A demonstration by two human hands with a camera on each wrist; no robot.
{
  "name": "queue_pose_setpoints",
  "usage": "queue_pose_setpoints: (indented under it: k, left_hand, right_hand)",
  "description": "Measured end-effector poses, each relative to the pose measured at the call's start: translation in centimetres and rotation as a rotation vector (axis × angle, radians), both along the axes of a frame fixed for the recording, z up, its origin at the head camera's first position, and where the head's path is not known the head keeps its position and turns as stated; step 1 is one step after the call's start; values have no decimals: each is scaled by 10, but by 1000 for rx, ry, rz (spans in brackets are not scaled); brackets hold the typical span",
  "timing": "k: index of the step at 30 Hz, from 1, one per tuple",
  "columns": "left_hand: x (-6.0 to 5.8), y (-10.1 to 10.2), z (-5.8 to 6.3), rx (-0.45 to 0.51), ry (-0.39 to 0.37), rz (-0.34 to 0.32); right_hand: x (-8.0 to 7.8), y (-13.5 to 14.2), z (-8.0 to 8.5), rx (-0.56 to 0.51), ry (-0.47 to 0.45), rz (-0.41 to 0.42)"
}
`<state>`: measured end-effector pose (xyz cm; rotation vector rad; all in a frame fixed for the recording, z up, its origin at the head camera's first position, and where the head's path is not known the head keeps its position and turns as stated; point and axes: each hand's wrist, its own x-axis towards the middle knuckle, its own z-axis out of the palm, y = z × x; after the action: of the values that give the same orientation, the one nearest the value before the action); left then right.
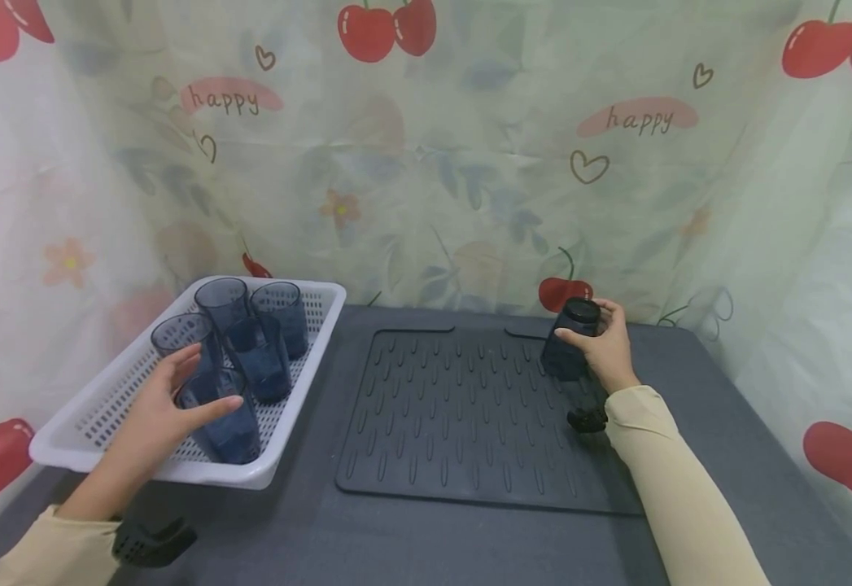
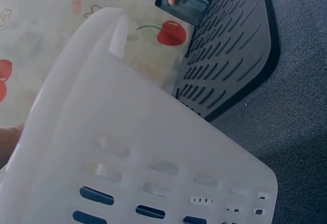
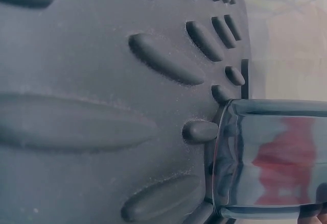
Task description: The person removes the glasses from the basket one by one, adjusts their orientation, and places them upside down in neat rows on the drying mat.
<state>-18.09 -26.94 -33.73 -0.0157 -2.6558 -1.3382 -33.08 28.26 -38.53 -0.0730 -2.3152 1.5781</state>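
Note:
My right hand [image 1: 607,346] holds a dark blue drinking glass [image 1: 566,352] upside down at the back right of a ridged black drying mat [image 1: 462,423]. Thumb and fingers lie on either side of it near its base. In the right wrist view the glass [image 3: 276,157] has its rim right at the mat's ridges. My left hand [image 1: 158,407] is over the white basket [image 1: 330,325], its thumb and fingers spread about the upper part of the nearest blue glass [image 1: 231,427]. The left wrist view shows mostly the basket's outer wall [image 2: 138,127].
Several more blue glasses [image 1: 268,362] stand or lean in the basket, left of the mat. A dark grey cloth [image 1: 411,537] covers the table. Behind and at both sides hangs a curtain [image 1: 426,179] printed with cherries. Each wrist wears a black device [image 1: 153,544].

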Motion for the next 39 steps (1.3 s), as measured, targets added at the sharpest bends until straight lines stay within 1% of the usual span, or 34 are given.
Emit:
queue_pose_setpoints:
  k: [8,14,19,24,29,34,39]
  left_hand:
    - [-2,-3,-3,-5,-13,-33]
    - [-3,-2,-1,-23,-46,-45]
    - [-3,-2,1,-60,-83,-47]
    - [-4,-1,0,-106,-108,-46]
    - [-6,-1,-1,-149,-111,-39]
    - [-6,-2,-2,-172,-109,-44]
    - [-7,-3,-2,-218,-102,-49]
  right_hand:
    - [0,0,0,3,-1,4]
    - [0,0,0,-9,6,9]
    - [0,0,1,-13,4,13]
    - [1,-1,0,-11,1,10]
    - [0,-2,0,-12,2,10]
    - [0,-2,0,-10,3,9]
    - [0,-2,0,-18,8,6]
